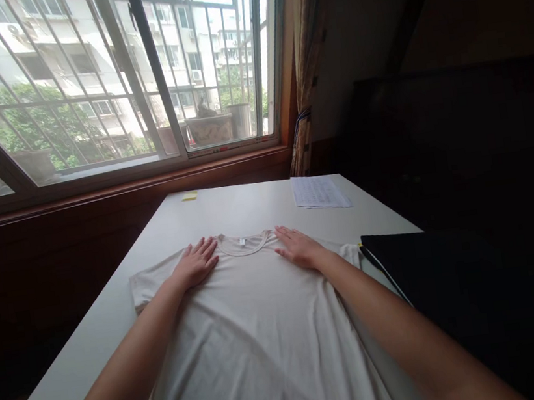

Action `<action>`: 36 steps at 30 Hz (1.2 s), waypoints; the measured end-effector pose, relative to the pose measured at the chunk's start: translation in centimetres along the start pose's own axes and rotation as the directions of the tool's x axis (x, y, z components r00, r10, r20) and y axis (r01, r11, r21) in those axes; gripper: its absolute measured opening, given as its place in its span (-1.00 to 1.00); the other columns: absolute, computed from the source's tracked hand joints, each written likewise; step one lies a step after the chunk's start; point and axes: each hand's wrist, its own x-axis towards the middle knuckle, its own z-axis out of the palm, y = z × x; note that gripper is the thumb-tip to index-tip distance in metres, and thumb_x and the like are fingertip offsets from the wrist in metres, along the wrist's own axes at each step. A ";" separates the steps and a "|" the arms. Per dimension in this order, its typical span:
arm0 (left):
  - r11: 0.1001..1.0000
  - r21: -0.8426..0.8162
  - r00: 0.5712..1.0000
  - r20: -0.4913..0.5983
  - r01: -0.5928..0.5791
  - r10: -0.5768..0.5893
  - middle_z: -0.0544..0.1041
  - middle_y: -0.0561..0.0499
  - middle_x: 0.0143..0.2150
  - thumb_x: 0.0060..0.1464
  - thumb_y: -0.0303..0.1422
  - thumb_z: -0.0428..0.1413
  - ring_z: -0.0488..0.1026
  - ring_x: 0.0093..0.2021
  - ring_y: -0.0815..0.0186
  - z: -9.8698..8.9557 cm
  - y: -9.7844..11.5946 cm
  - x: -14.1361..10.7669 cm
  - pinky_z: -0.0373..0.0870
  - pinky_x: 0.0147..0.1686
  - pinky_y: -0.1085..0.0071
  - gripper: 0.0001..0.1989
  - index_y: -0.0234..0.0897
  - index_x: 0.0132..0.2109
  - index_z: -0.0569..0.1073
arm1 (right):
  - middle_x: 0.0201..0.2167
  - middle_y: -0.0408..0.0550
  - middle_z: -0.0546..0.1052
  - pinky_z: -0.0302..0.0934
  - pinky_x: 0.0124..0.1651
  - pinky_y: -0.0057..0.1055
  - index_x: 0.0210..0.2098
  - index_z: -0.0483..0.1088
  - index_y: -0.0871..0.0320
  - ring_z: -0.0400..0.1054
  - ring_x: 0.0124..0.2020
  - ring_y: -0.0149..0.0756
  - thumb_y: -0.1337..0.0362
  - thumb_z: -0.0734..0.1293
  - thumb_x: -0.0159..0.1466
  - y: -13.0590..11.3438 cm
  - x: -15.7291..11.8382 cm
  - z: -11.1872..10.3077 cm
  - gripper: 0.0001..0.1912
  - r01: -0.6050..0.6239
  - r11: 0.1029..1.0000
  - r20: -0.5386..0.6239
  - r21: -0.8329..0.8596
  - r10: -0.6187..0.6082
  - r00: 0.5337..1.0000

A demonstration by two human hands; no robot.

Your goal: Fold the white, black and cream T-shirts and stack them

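Observation:
A light-coloured T-shirt (263, 318) lies spread on the white table (233, 208), its collar toward the window and its body reaching down to the bottom of the view. Flat on the left shoulder of the shirt rests my left hand (197, 263), fingers stretched toward the collar. My right hand (297, 247) lies flat on the other shoulder in the same way, fingers extended. Between the two hands the round neckline and a small neck label (242, 242) show. Soft creases run down the shirt's front. Both short sleeves stick out past my hands.
Printed paper sheets (320, 192) lie at the table's far right, and a yellow sticky-note pad (190, 196) at the far left. A black flat item (403, 261) covers the right edge, beside a dark pen-like object (373, 259). A barred window (172, 75) and curtain (299, 91) stand behind.

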 end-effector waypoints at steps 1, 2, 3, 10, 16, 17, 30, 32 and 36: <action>1.000 -0.001 1.000 -0.010 -0.010 0.010 -0.10 -0.03 0.55 0.42 -0.02 -0.29 -0.21 0.54 0.06 0.0 -0.1 -0.2 -0.14 0.42 -0.15 -0.35 -0.17 0.51 -0.03 | 0.52 0.08 -0.05 -0.22 0.50 -0.10 0.48 -0.02 0.23 -0.19 0.52 -0.13 -0.11 0.02 0.45 0.0 -0.7 -0.2 -0.22 0.005 1.000 -0.013 -0.002 -0.005 1.000; 1.000 -0.001 0.999 -0.030 -0.023 0.023 -0.08 -0.04 0.55 0.42 -0.04 -0.27 -0.20 0.54 0.07 -0.1 -0.3 -0.3 -0.13 0.42 -0.15 -0.36 -0.18 0.51 -0.01 | 0.51 0.10 -0.05 -0.21 0.50 -0.10 0.48 0.00 0.25 -0.19 0.52 -0.13 -0.09 0.01 0.46 0.0 -1.4 -0.4 -0.24 0.009 1.000 -0.025 -0.004 -0.009 1.000; 0.999 0.001 0.997 -0.065 -0.036 0.036 -0.05 -0.05 0.55 0.42 -0.05 -0.27 -0.18 0.54 0.07 -0.1 -0.5 -0.4 -0.13 0.42 -0.14 -0.37 -0.20 0.50 0.01 | 0.51 0.11 -0.05 -0.21 0.50 -0.11 0.47 0.01 0.28 -0.20 0.52 -0.13 -0.08 0.00 0.47 -0.1 -2.2 -0.5 -0.25 0.011 1.000 -0.038 -0.007 -0.011 0.999; 0.992 0.029 0.946 -0.298 -0.126 0.129 0.19 -0.10 0.48 0.46 -0.11 -0.25 -0.04 0.51 0.09 -0.5 1.4 -3.5 -0.04 0.43 -0.08 -0.45 -0.21 0.43 0.21 | 0.50 0.19 -0.03 -0.15 0.50 -0.09 0.45 0.05 0.34 -0.16 0.51 -0.08 -0.12 -0.03 0.49 -3.3 -10.1 0.1 -0.22 0.045 0.999 -0.081 0.000 -0.045 0.996; 0.973 0.059 0.959 -0.163 -0.224 0.231 0.07 -0.04 0.51 0.43 0.00 -0.17 0.01 0.50 0.07 1.6 4.9 -12.0 -0.01 0.43 -0.04 -0.37 -0.09 0.50 0.00 | 0.51 0.07 -0.09 -0.19 0.51 -0.05 0.49 -0.04 0.21 -0.20 0.52 -0.09 -0.20 -0.01 0.46 -5.4 -15.6 1.5 -0.19 0.047 0.999 0.013 -0.011 -0.047 0.999; 0.968 0.065 0.955 -0.160 -0.241 0.248 0.04 -0.03 0.52 0.42 -0.01 -0.15 -0.01 0.50 0.08 1.9 5.0 -13.4 -0.04 0.44 -0.02 -0.36 -0.07 0.51 -0.06 | 0.51 0.06 -0.11 -0.20 0.51 -0.05 0.50 -0.07 0.21 -0.22 0.52 -0.10 -0.20 -0.02 0.46 -5.4 -15.9 1.6 -0.18 0.034 0.999 0.013 -0.018 -0.034 0.999; 0.931 0.135 0.926 -0.130 -0.338 0.355 -0.03 0.01 0.54 0.41 -0.04 -0.06 -0.02 0.50 0.07 -0.1 7.9 -22.6 -0.10 0.46 0.00 -0.30 -0.02 0.52 -0.16 | 0.49 0.12 -0.02 -0.19 0.50 0.03 0.47 0.03 0.22 -0.16 0.51 -0.05 -0.12 0.06 0.47 -6.9 -16.6 1.4 -0.25 0.097 0.987 -0.113 -0.126 -0.112 0.987; 0.920 0.113 0.917 -0.105 -0.374 0.386 -0.03 0.02 0.54 0.40 -0.02 -0.07 -0.02 0.51 0.09 -0.1 9.5 -23.3 -0.10 0.46 0.00 -0.29 -0.03 0.52 -0.19 | 0.50 0.08 -0.05 -0.16 0.50 -0.03 0.49 -0.02 0.21 -0.16 0.51 -0.09 -0.10 0.05 0.48 -8.7 -17.8 1.7 -0.26 0.150 0.985 -0.111 -0.088 -0.159 0.981; 0.924 0.083 0.922 -0.074 -0.374 0.380 -0.06 0.04 0.54 0.41 -0.01 -0.09 -0.08 0.52 0.10 0.1 10.9 -23.9 -0.17 0.47 -0.01 -0.27 -0.04 0.52 -0.24 | 0.51 0.02 -0.09 -0.12 0.49 -0.06 0.51 -0.11 0.15 -0.19 0.51 -0.11 -0.16 0.06 0.46 -11.3 -20.2 2.7 -0.21 0.218 0.976 -0.007 0.008 -0.218 0.976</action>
